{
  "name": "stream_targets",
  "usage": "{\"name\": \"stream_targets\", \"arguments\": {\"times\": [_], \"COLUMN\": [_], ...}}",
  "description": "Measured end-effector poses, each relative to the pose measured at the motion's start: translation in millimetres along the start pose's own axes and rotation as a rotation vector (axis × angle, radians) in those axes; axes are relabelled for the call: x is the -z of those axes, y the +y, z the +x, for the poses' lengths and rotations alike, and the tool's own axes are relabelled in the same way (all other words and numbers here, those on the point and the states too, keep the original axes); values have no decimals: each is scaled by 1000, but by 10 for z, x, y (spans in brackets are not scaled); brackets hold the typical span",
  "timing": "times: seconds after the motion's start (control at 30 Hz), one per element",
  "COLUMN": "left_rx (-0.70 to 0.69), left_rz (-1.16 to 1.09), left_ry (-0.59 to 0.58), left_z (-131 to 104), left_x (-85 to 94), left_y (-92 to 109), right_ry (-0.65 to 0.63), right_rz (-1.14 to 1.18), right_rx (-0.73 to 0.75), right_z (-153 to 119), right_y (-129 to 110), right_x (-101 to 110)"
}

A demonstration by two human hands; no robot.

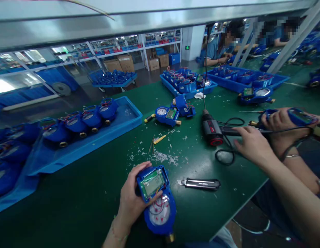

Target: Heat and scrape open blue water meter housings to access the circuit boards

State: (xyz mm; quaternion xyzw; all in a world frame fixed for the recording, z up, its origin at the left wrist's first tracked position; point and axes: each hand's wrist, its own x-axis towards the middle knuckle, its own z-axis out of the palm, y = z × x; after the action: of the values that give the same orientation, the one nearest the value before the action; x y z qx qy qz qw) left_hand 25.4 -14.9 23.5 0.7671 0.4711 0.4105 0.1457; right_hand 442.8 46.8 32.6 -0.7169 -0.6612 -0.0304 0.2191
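My left hand grips a blue water meter at its left side, thumb across the front. The meter's open display housing shows a green circuit board with a small screen and thin wires above the round dial. My right hand is at the handle of a grey and black heat gun, fingers over the handle and thumb apart below it; the palm side is hidden. The heat gun lies on the green table. Between my hands lies a utility knife with its blade out.
White scraps surround a yellow-handled tool. Beyond lie a loose meter and another blue meter. Blue trays of meters stand left and at the back. At right, a co-worker's hands hold a meter.
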Motion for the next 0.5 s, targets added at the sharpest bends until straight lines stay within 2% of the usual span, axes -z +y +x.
{"name": "stream_targets", "arguments": {"times": [0.07,0.13,0.33,0.5], "left_rx": [-32,-47,-24,-6], "left_rz": [24,41,43,66], "left_ry": [-46,-71,-34,-4], "left_z": [11,8,-63,-132], "left_x": [20,26,-30,-75], "left_y": [27,71,190,193], "right_ry": [-43,-94,-179,-249], "right_rz": [-120,-205,-354,-385], "right_rx": [58,127,185,183], "right_z": [150,254,467,549], "right_y": [216,318,387,377], "right_x": [-30,-113,-388,-370]}}
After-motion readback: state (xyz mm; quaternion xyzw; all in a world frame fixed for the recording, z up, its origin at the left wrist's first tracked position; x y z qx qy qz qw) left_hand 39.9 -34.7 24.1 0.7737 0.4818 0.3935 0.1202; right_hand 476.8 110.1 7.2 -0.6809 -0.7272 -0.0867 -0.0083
